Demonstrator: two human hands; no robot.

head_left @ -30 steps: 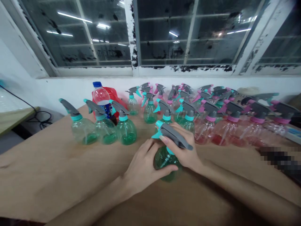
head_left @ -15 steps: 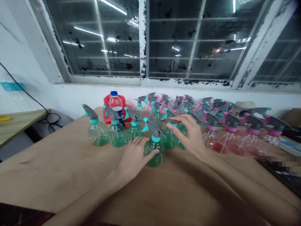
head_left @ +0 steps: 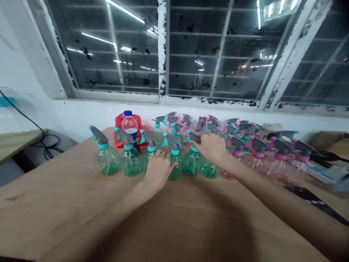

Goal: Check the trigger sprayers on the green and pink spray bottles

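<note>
Green-tinted spray bottles with grey and teal trigger heads stand in a row along the table. My left hand (head_left: 158, 168) is closed around the side of a spray bottle (head_left: 174, 174), its thumb across the front and its fingers curled between this bottle and the neighbour (head_left: 147, 158) on the left. My right hand (head_left: 212, 148) is closed at the trigger heads to the right, thumb and fingers at the grey head of another green spray bottle (head_left: 192, 165). Its palm hides the head of the green bottle (head_left: 209, 171) beside that one. Two more green bottles (head_left: 107, 162) stand at the left end.
Pink spray bottles (head_left: 257, 163) fill the right side, with more bottles behind. A blue-capped drink bottle (head_left: 129, 123) stands by a red bag (head_left: 119, 122). A black phone (head_left: 316, 202) lies at the right. The window (head_left: 160, 54) is behind the table (head_left: 169, 225).
My left hand has pushed its spray bottle back into line with the others. My right hand has moved slightly and its fingers have closed in at the trigger head.
</note>
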